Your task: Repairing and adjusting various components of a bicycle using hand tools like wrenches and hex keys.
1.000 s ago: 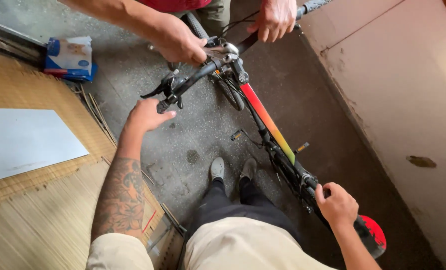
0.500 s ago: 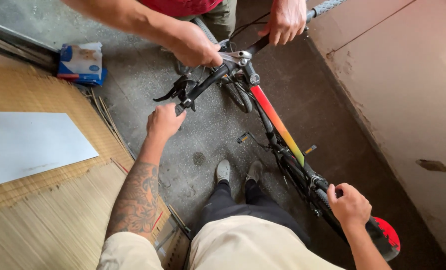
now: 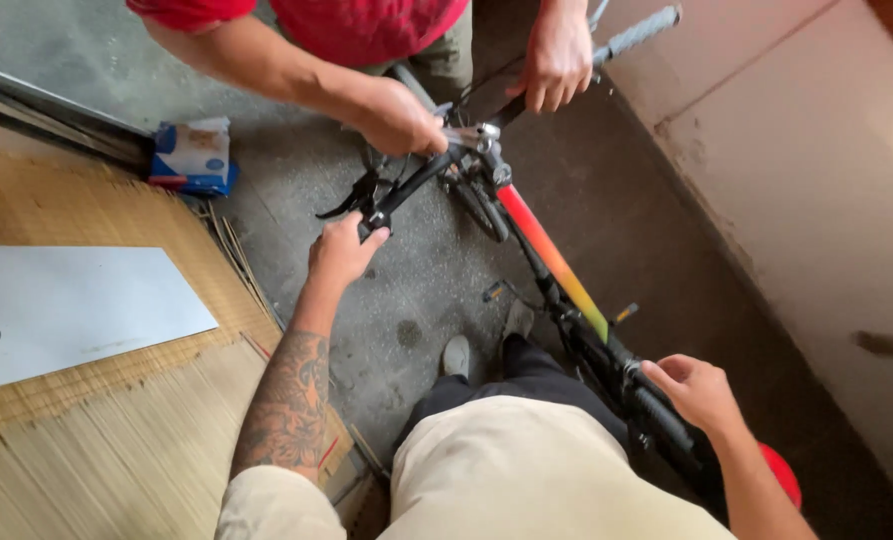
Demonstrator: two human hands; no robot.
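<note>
Left hand [image 3: 341,250] has advanced from hovering to closing around the bicycle handlebar [image 3: 406,190] end by the brake lever [image 3: 351,200]. Right hand [image 3: 696,390] stays clamped on the frame [image 3: 556,270], near right. Bicycle now steadied; a co-worker's hands [image 3: 401,115] hold the stem, far.

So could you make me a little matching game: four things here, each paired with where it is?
Things:
1. left hand
2. right hand
3. blue box
4. white sheet

Places:
A. flat on the woven mat
B. on the left end of the handlebar
C. on the concrete floor beside the mat
D. on the bicycle frame, at its rear

Pairs: 1-B, 2-D, 3-C, 4-A
</note>
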